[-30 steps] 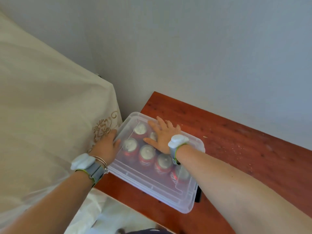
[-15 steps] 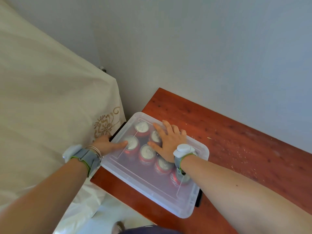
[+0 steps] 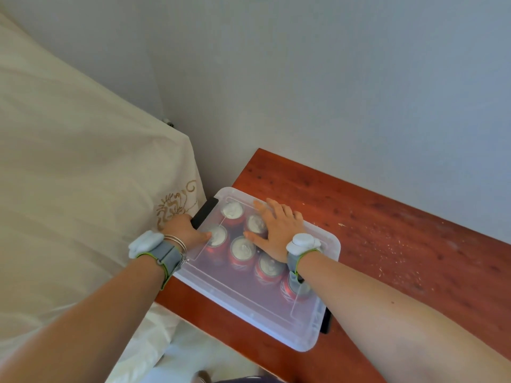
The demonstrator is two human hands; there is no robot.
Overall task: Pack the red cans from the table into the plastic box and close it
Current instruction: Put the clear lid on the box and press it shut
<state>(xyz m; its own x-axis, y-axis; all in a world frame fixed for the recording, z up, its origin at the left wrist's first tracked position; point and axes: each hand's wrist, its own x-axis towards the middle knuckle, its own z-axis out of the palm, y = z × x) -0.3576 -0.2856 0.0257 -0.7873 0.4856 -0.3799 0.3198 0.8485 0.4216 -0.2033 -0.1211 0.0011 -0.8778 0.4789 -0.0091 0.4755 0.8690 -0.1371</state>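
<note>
- Plastic box [image 3: 249,308]: clear, lying at the left end of the table [image 3: 387,230], its long side running from far left to near right; one corner overhangs the table's left edge.
- Lid [image 3: 237,294]: clear, seated over the box, with the can tops showing through it.
- Red cans [image 3: 242,250]: six visible inside the box, upright, silver tops up, packed in the half farther from me; none stands on the bare table.
- Black latches: one [image 3: 204,212] at the box's far-left end, just beside my left hand; another [image 3: 325,322] at the near-right end, partly hidden under my right forearm.
- Cream cloth [image 3: 83,175] with gold embroidery [image 3: 174,205]: drapes beside the table's left end, touching the back of my left hand.
- Wall [image 3: 331,92]: plain, pale, behind the table.
- My left hand [image 3: 184,230]: at the box's left end, fingers curled loosely, thumb lying on the lid over a can; it holds nothing I can make out.
- My right hand [image 3: 278,233]: laid palm down on the lid, fingers spread flat, hiding part of the cans.
- Both wrists carry grey bands with white modules; the left also bears thin bangles [image 3: 177,244].
</note>
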